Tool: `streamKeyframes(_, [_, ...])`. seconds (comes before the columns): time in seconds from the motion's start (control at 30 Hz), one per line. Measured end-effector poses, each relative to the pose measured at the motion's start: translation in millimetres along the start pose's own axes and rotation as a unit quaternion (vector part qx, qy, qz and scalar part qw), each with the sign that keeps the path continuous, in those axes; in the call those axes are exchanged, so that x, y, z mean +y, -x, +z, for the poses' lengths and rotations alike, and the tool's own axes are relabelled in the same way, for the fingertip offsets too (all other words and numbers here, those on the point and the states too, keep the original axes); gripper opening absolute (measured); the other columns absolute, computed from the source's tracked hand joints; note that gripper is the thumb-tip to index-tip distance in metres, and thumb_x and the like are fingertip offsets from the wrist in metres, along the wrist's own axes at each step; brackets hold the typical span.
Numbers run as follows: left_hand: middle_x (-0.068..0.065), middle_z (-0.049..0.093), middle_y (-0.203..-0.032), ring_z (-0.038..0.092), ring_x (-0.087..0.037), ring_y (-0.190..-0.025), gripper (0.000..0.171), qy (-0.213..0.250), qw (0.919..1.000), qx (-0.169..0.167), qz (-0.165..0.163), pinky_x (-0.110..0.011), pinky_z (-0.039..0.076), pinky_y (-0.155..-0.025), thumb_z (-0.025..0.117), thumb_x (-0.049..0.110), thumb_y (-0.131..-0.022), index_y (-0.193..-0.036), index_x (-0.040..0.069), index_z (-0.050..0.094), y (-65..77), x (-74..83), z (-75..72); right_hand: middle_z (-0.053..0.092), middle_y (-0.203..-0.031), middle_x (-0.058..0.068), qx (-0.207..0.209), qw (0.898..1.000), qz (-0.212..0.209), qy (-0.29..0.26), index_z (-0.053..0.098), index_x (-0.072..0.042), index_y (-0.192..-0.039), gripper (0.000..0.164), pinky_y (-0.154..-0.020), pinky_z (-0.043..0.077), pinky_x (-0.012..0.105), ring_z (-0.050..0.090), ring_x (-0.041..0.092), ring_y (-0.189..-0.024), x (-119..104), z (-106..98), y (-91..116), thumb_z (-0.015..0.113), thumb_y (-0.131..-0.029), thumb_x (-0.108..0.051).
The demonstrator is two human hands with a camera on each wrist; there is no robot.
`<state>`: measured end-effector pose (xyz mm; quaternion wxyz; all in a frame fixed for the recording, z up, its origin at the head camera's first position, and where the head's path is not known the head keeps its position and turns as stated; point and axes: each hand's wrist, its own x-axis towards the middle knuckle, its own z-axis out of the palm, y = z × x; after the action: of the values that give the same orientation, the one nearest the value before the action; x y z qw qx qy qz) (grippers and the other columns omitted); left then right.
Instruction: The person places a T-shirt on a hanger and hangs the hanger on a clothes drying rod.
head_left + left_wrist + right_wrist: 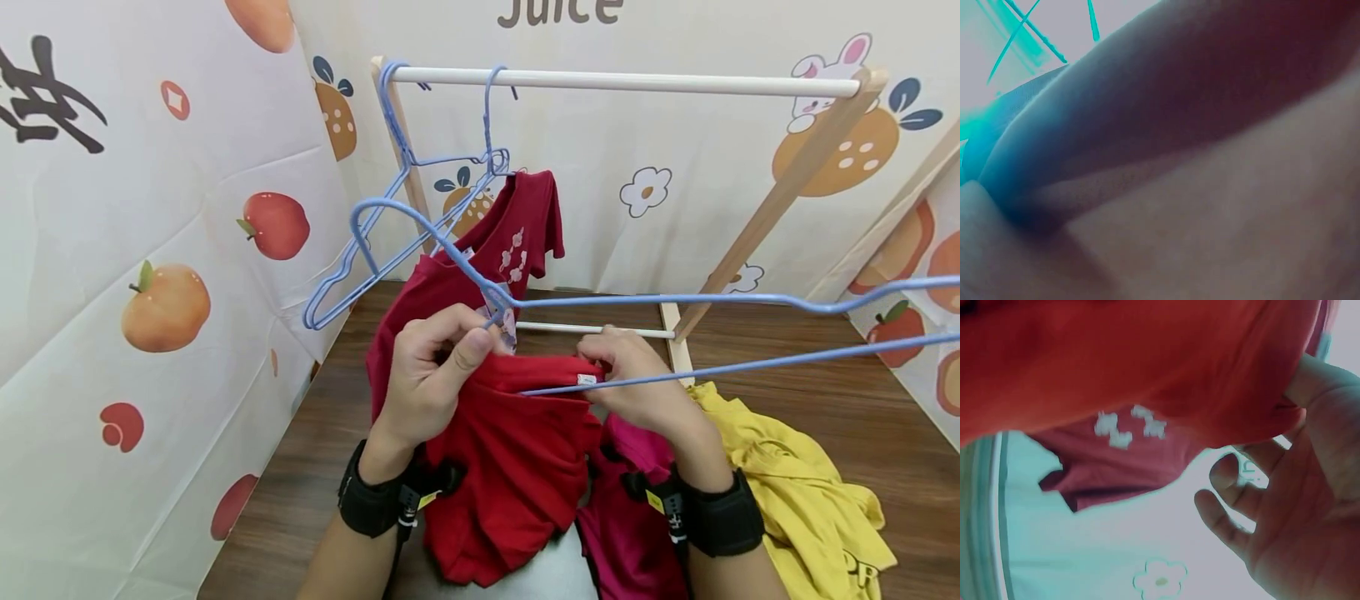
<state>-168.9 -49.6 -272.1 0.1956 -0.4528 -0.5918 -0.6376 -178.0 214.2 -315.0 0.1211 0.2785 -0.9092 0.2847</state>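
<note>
A blue wire clothes hanger (645, 300) extends across the head view to the right edge, its hook up on the left. My left hand (427, 379) pinches it just below the hook, thumb against the fingers. One end of its lower wire goes into the neck opening of a bright red shirt (517, 475). My right hand (637, 379) pinches the shirt's collar edge beside a small white label (587, 379). In the right wrist view, thumb and index finger hold the red cloth while the other fingers are loosely bent. Blurred skin fills most of the left wrist view.
Behind the hands stands a rack with a white rail (622, 81). On it hang blue hangers (352, 287) and a dark red shirt (538, 204) with pale flowers. A magenta garment (630, 542) and a yellow garment (787, 467) lie at right on the brown wooden surface (262, 517).
</note>
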Motion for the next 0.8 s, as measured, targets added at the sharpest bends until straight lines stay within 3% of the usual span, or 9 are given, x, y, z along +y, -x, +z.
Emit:
streamKeyframes(0.1, [-0.012, 0.064, -0.069, 0.051, -0.008, -0.059, 0.040, -0.014, 0.9993, 0.035, 0.002, -0.024, 0.040, -0.052, 0.056, 0.030, -0.105, -0.087, -0.005, 0.063, -0.8, 1.5, -4.0, 0.051, -0.070, -0.012, 0.032, 0.998, -0.019, 0.055, 0.053, -0.022, -0.065, 0.033, -0.070, 0.032, 0.030, 0.041, 0.009, -0.074, 9, -4, 0, 0.077, -0.070, -0.001])
streamKeyframes(0.2, [-0.007, 0.060, -0.066, 0.041, -0.007, -0.055, 0.044, -0.029, 0.9973, 0.067, -0.001, -0.026, 0.030, -0.048, 0.057, 0.034, -0.104, -0.086, -0.006, 0.063, -0.9, 4.4, -10.7, 0.060, -0.080, -0.010, 0.049, 0.997, -0.007, 0.064, 0.063, -0.021, -0.071, 0.026, -0.072, 0.034, 0.031, 0.044, 0.010, -0.078, 17, -11, 4, 0.080, -0.071, -0.001])
streamKeyframes(0.3, [-0.004, 0.059, -0.068, 0.041, -0.008, -0.054, 0.045, -0.040, 0.9949, 0.092, -0.012, -0.026, 0.031, -0.048, 0.059, 0.035, -0.103, -0.087, -0.007, 0.061, -1.0, 6.4, -18.2, 0.059, -0.075, -0.006, 0.033, 0.998, 0.047, 0.008, 0.064, -0.017, -0.076, 0.024, -0.068, 0.037, 0.030, 0.047, 0.013, -0.073, 21, -23, 11, 0.079, -0.077, 0.002])
streamKeyframes(0.4, [-0.003, 0.060, -0.070, 0.042, -0.009, -0.054, 0.044, -0.059, 0.9930, 0.101, -0.017, -0.026, 0.032, -0.048, 0.059, 0.033, -0.103, -0.088, -0.008, 0.062, -0.7, 6.2, -25.1, 0.056, -0.072, -0.002, 0.006, 0.993, 0.104, -0.062, 0.059, -0.014, -0.082, 0.025, -0.062, 0.042, 0.027, 0.051, 0.014, -0.068, 23, -35, 19, 0.075, -0.083, 0.005])
streamKeyframes(0.5, [-0.006, 0.064, -0.071, 0.045, -0.009, -0.055, 0.042, -0.092, 0.9916, 0.088, -0.021, -0.026, 0.035, -0.049, 0.059, 0.034, -0.103, -0.090, -0.006, 0.064, -0.8, 5.6, -29.9, 0.061, -0.083, 0.001, -0.005, 0.987, 0.117, -0.108, 0.060, -0.013, -0.092, 0.021, -0.064, 0.048, 0.027, 0.058, 0.016, -0.077, 25, -45, 26, 0.070, -0.088, 0.005])
streamKeyframes(0.67, [-0.005, 0.068, -0.078, 0.057, -0.010, -0.064, 0.032, -0.161, 0.9857, 0.033, -0.039, -0.024, 0.048, -0.057, 0.058, 0.030, -0.104, -0.093, 0.002, 0.068, -1.3, 2.8, -34.5, 0.060, -0.092, -0.001, 0.006, 0.979, 0.091, -0.182, 0.063, -0.009, -0.098, 0.020, -0.063, 0.051, 0.028, 0.060, 0.015, -0.078, 31, -59, 38, 0.059, -0.093, 0.010])
streamKeyframes(0.73, [-0.003, 0.068, -0.079, 0.059, -0.010, -0.067, 0.025, -0.182, 0.9823, 0.011, -0.043, -0.025, 0.050, -0.060, 0.059, 0.026, -0.104, -0.094, 0.005, 0.069, -1.3, 0.5, -35.6, 0.062, -0.089, -0.002, 0.001, 0.970, 0.086, -0.227, 0.063, -0.005, -0.099, 0.020, -0.062, 0.051, 0.028, 0.060, 0.015, -0.073, 34, -64, 43, 0.055, -0.095, 0.012])
streamKeyframes(0.8, [-0.001, 0.068, -0.080, 0.057, -0.010, -0.068, 0.018, -0.199, 0.9790, -0.003, -0.045, -0.025, 0.049, -0.062, 0.060, 0.019, -0.103, -0.095, 0.006, 0.069, -0.8, -1.8, -36.9, 0.062, -0.084, -0.002, -0.002, 0.956, 0.081, -0.283, 0.063, -0.004, -0.102, 0.022, -0.053, 0.045, 0.028, 0.053, 0.016, -0.062, 37, -69, 47, 0.051, -0.096, 0.014])
